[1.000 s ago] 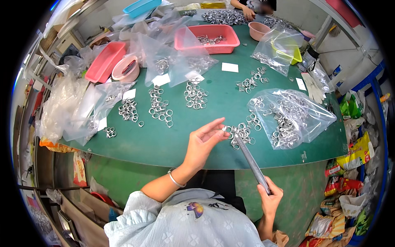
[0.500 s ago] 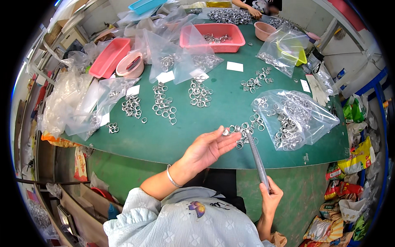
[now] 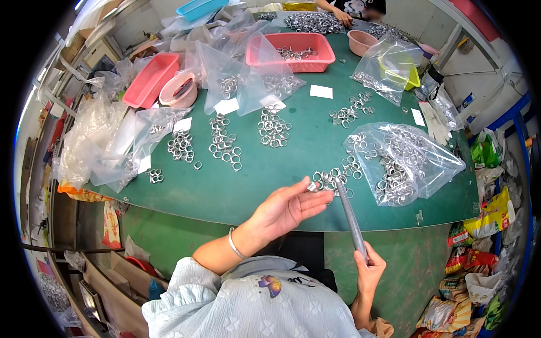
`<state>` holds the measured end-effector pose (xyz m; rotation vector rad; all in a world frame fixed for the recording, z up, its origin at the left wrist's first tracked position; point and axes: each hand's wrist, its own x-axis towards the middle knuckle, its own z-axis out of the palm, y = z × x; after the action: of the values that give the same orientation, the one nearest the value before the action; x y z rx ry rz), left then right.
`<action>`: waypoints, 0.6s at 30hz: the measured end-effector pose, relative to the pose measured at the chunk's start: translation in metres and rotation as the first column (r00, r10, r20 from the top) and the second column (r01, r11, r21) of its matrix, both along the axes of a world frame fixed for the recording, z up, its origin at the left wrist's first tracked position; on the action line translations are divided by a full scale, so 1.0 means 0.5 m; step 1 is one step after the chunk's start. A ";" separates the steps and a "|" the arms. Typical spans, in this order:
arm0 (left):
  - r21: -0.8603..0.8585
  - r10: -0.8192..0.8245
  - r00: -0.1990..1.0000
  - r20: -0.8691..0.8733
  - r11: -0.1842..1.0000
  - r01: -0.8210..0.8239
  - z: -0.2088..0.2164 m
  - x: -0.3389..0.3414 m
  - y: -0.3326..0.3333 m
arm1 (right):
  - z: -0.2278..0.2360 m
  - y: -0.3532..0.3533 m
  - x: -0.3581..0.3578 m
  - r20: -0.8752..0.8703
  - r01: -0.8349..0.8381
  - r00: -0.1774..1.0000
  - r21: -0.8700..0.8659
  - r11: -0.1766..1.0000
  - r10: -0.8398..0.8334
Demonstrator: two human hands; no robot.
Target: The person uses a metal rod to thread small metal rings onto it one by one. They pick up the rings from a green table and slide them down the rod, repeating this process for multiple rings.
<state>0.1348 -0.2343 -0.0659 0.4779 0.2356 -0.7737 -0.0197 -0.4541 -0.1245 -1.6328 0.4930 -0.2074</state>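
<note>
My left hand (image 3: pixel 284 213) is palm up near the table's front edge, fingers extended. A silver ring (image 3: pixel 311 186) sits at its thumb tip, apparently pinched against the index finger. My right hand (image 3: pixel 369 263) grips the thick lower end of a grey tapered ring mandrel (image 3: pixel 352 221), which points away from me. The mandrel's narrow tip reaches a loose pile of silver rings (image 3: pixel 324 178) just beyond the left fingertips. To the right of that pile lies a clear plastic bag (image 3: pixel 434 163) with many rings in it.
Groups of rings (image 3: pixel 274 128) lie across the green table (image 3: pixel 253 188) with white paper slips (image 3: pixel 321 91). Farther back stand a pink basket (image 3: pixel 262 63), a red tray (image 3: pixel 149 81) and plastic bags (image 3: pixel 217 70). Another person's hand (image 3: pixel 342 17) is at the far edge. Packages (image 3: pixel 484 219) line the right side.
My left hand has shifted slightly right and toward me, the ring at its thumb moving along. The mandrel has tilted a little left. The other person's hand has moved slightly left.
</note>
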 end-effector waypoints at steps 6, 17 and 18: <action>0.044 -0.042 0.999 0.013 0.998 0.041 -0.033 0.011 -0.008 | -0.008 -0.001 0.001 -0.015 0.027 1.000 0.017 0.999 -0.027; 0.174 0.221 0.959 0.180 0.952 -0.252 0.037 0.420 -0.049 | -0.009 -0.001 0.004 0.002 0.042 0.999 0.041 0.998 -0.042; 0.227 0.184 0.953 0.242 0.944 -0.240 0.040 0.420 -0.056 | -0.009 -0.002 0.004 0.002 0.034 0.999 0.033 0.999 -0.034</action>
<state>0.3447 -0.2623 -0.0462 0.7631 0.1785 -0.4747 -0.0178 -0.4549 -0.1289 -1.5927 0.5196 -0.2253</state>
